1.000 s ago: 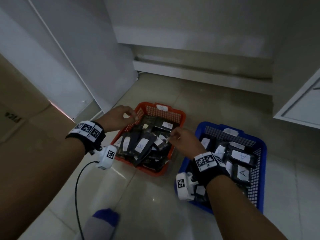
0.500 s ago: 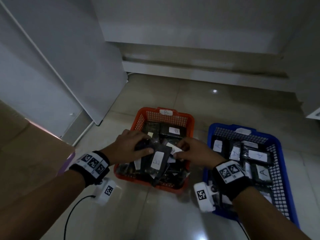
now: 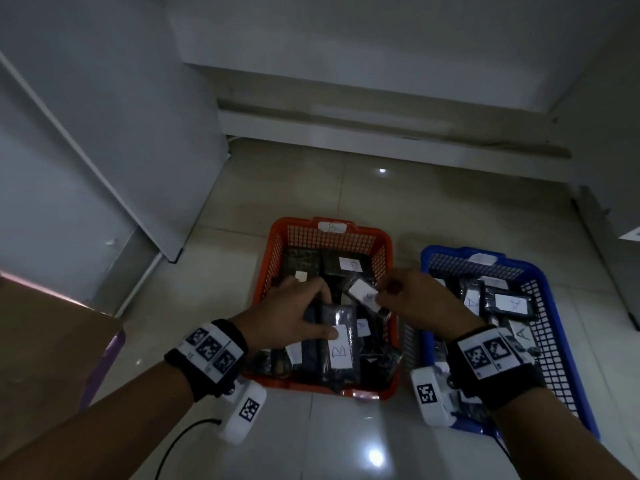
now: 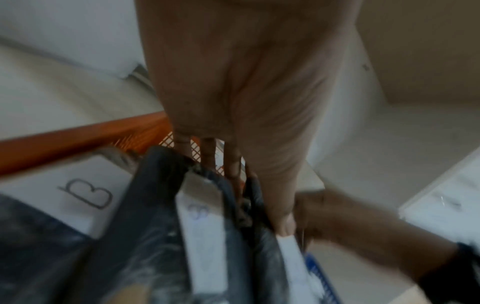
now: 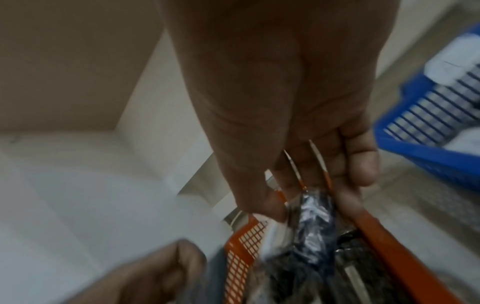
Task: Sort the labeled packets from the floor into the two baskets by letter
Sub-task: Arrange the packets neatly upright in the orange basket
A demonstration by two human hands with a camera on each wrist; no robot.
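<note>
An orange basket (image 3: 330, 232) on the floor holds several black packets with white labels. To its right a blue basket (image 3: 545, 282) holds packets marked A (image 3: 512, 303). My left hand (image 3: 294, 315) grips a black packet labelled B (image 3: 341, 344) over the orange basket, thumb on its label. In the left wrist view that packet (image 4: 202, 232) hangs from my fingers. My right hand (image 3: 412, 299) pinches another labelled packet (image 3: 363, 294) above the orange basket's right side. The right wrist view shows that crinkled packet (image 5: 311, 224) between thumb and fingers.
White wall panels and a low ledge (image 3: 381, 133) stand behind the baskets. A brown cardboard box (image 3: 45, 351) sits at the left. A black cable (image 3: 180, 441) runs over the glossy tiles in front. A white cabinet corner (image 3: 630, 233) is at the right.
Both hands have come in over the orange basket. The left hand has taken up the B packet and the right hand has lifted a second one; the view has tilted down.
</note>
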